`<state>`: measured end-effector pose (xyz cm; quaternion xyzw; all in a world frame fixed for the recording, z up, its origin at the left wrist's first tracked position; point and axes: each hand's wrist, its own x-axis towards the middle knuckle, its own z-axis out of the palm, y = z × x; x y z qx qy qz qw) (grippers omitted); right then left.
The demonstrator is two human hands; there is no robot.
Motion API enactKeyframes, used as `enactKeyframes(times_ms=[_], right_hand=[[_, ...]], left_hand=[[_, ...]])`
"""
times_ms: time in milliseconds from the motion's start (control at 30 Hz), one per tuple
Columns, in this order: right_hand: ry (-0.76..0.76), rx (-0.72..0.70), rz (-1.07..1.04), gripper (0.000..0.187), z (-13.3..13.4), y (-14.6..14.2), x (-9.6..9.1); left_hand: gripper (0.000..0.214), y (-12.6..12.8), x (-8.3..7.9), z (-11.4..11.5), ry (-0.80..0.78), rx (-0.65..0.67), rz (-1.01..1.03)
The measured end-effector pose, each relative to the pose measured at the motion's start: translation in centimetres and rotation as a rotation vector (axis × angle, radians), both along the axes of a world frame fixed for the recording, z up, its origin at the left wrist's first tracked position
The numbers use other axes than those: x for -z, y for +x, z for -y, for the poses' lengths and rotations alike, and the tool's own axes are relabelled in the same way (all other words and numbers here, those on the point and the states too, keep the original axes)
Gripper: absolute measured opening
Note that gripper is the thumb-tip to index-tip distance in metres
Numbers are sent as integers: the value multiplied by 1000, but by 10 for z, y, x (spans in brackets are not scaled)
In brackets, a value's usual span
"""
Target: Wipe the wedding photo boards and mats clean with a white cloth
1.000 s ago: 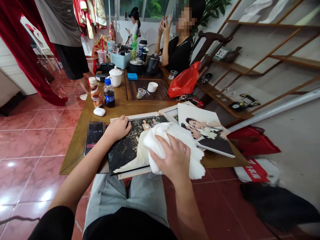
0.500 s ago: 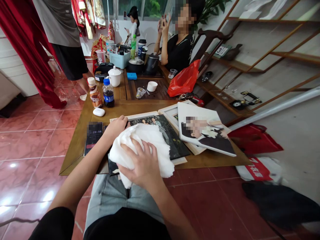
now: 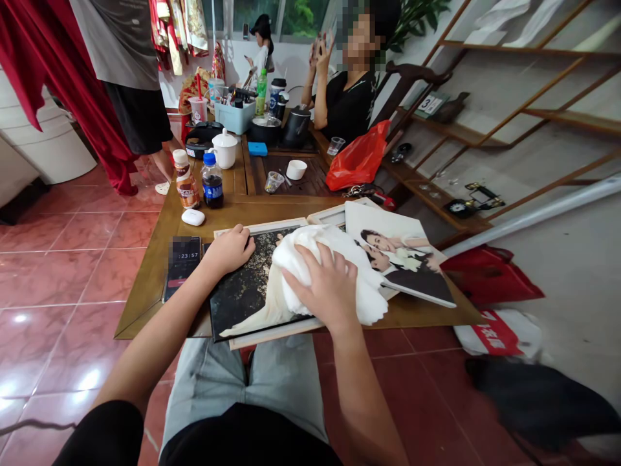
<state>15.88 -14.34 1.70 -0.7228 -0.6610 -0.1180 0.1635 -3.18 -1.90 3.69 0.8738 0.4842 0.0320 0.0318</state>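
A dark photo panel (image 3: pixel 242 291) showing a pale trailing gown lies on the wooden table in front of me. My left hand (image 3: pixel 231 249) holds it at its upper left edge, fingers curled. Over the panel's right part, my right hand (image 3: pixel 327 285) presses a bunched white cloth (image 3: pixel 371 285), its fingers spread across the top and bent into the folds. The cloth hides much of the picture and reaches the lower left of a second, white-edged photo panel (image 3: pixel 402 259). Pale wooden frame edges (image 3: pixel 276 333) show beneath the dark panel.
Left of the panels are a phone (image 3: pixel 183 268), a white earbud case (image 3: pixel 193 217), a cola bottle (image 3: pixel 212 181) and a coffee bottle (image 3: pixel 186 180). Farther back stand a lidded white mug (image 3: pixel 224 149) and a red plastic bag (image 3: pixel 358 158). People are beyond the table.
My right hand has slid the white cloth rightward across the dark panel, uncovering its left part with the gown. My left hand has stayed at the panel's edge.
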Motion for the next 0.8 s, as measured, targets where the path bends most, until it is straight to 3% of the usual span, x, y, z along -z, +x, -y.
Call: enactKeyframes(times_ms=[200,300,600,800], right_hand=[[-30,-191,-15,56,-9,-29,-6],[-66,-224,-49,55,-12,-29,-9],[-101,-28,-67,57,-30,12,-8],[-164,-46,-57,63,-42,1,-13]], left_hand=[[37,-1,0,0,-13,12,2],[37,-1,-1,0,-26,8,8],[38,-3,-2,3,-4,0,19],[38,-4,-2,5,7,9,6]])
